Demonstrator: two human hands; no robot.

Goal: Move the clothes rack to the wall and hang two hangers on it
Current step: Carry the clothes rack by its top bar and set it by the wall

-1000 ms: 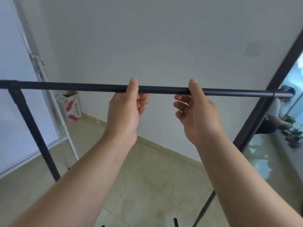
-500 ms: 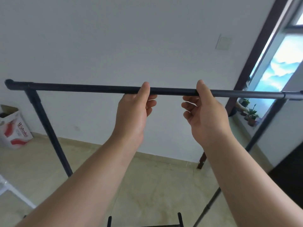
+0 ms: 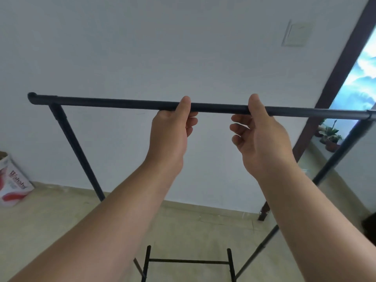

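Left hand (image 3: 169,131) and right hand (image 3: 262,135) both wrapped loosely round the thin black metal top rail (image 3: 122,103) mid-frame — rack faces the white wall (image 3: 142,47). Looks light, stiff, probably tippy — grip near centre, spread wider for control.

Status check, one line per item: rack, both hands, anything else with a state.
clothes rack: upright, held by its top bar, close to the white wall; no hangers on the bar.
left hand: closed on the bar, thumb on the near side.
right hand: on the bar by thumb and upper fingers; lower fingers loose.
cardboard box: on the floor by the wall, top open.
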